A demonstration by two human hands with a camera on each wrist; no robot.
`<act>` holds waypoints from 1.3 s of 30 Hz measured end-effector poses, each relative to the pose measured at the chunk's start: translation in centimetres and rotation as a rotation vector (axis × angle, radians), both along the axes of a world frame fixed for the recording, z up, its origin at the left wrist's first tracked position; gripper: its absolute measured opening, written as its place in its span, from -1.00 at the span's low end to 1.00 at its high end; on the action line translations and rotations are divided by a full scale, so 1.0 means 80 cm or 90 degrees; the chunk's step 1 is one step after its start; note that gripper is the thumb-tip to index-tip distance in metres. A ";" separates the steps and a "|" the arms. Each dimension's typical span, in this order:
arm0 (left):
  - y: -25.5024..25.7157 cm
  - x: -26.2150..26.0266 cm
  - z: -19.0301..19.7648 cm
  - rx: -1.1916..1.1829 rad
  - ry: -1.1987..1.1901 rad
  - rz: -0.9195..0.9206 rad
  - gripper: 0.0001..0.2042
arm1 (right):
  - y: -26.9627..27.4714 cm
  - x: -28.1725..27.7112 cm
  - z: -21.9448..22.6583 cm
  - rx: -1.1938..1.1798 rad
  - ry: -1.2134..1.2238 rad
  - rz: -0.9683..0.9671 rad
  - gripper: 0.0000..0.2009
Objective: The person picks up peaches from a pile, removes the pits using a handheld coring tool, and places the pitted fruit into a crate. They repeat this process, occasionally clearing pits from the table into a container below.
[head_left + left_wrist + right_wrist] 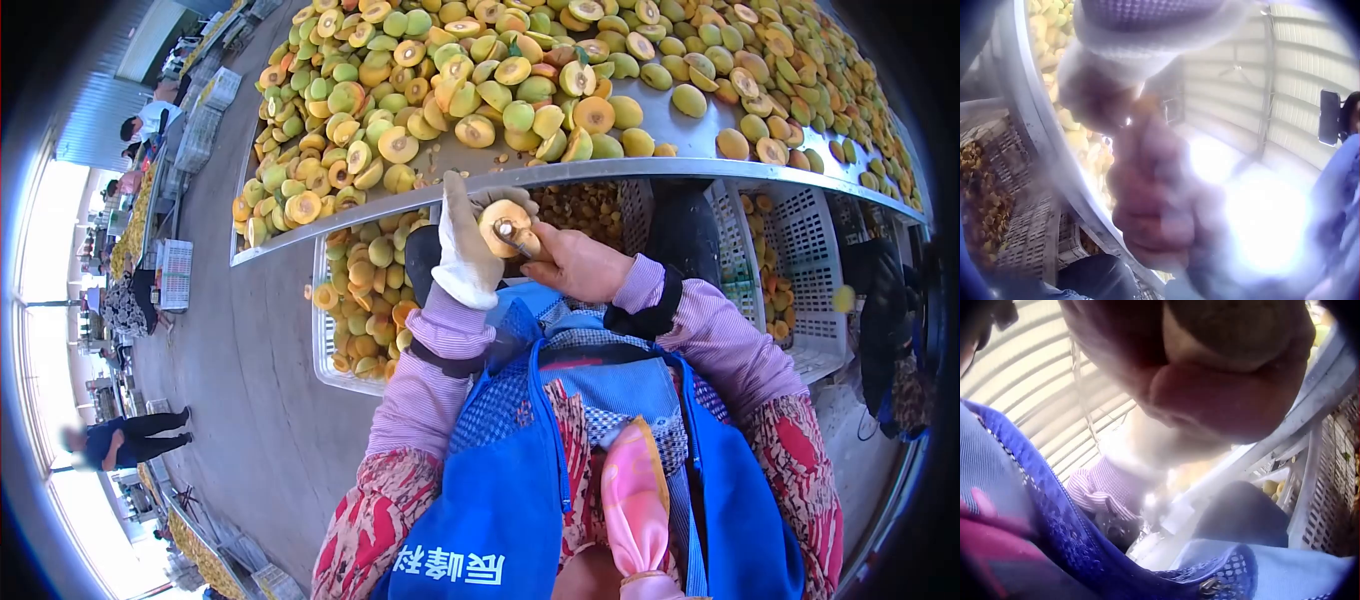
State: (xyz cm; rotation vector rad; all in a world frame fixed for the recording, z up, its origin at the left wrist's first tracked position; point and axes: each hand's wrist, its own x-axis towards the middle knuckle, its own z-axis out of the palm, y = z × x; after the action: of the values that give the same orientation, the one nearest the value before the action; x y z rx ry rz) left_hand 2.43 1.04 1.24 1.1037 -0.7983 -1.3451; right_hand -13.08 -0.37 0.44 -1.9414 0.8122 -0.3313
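In the head view the gloved left hand (pixel 468 240) holds a halved yellow fruit (pixel 507 222), cut face up, at the metal table's near edge. The bare right hand (pixel 585 264) grips a small metal tool (pixel 512 237) whose tip is at the pit in the fruit's middle. The left wrist view shows the right hand (pixel 1154 194) with curled fingers, and the gloved left hand (pixel 1094 94) beside it, blurred. In the right wrist view the right hand (pixel 1222 400) is curled round a thick handle (pixel 1210 344).
Many halved fruits (pixel 397 145) cover the table, which has a raised metal rim (pixel 600 168). Below stand a white crate (pixel 325 345) of fruit halves at left and another crate (pixel 805 260) at right. People and other tables are far left.
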 end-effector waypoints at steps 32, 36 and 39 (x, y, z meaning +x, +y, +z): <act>-0.016 0.002 -0.023 -0.149 -0.072 -0.114 -0.41 | 0.002 -0.022 -0.004 0.890 -0.265 0.030 -0.85; -0.019 -0.004 -0.013 -0.006 -0.002 -0.223 -0.38 | 0.001 -0.035 -0.002 0.831 -0.230 0.039 -0.87; -0.017 -0.016 -0.010 0.012 -0.018 -0.182 -0.44 | -0.002 -0.043 -0.004 0.819 -0.236 0.043 -0.88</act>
State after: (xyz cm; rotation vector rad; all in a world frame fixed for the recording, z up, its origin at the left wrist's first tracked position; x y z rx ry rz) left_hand 1.19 -0.30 0.47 1.0525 -0.9937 -1.5798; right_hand -16.54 -0.54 0.11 -0.6651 0.4827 -0.0613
